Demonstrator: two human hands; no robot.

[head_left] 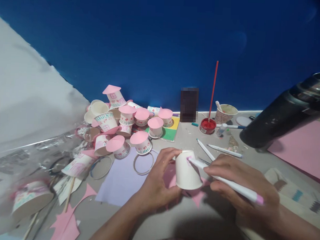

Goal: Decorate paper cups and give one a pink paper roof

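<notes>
A white paper cup (pixel 187 175) is upside down in the middle, its narrow end up. My left hand (pixel 163 179) grips it from the left, fingers at the top and thumb near the rim. In my right hand (pixel 241 182) is a white marker (pixel 235 185) with a pink-purple end, its tip against the cup's upper side. A small purple mark shows at the tip. Under the cup and my left hand lies a pink paper piece (pixel 198 196). Two more markers, one of them a white marker (pixel 224 151), lie just beyond my right hand.
Decorated cups with pink cone tops (pixel 156 128) crowd the left back. Purple paper (pixel 118 181) and a tape ring (pixel 143 164) lie left. Behind are a red jar (pixel 207 126) and a patterned cup (pixel 225 113). A black flask (pixel 275 113) leans in at right.
</notes>
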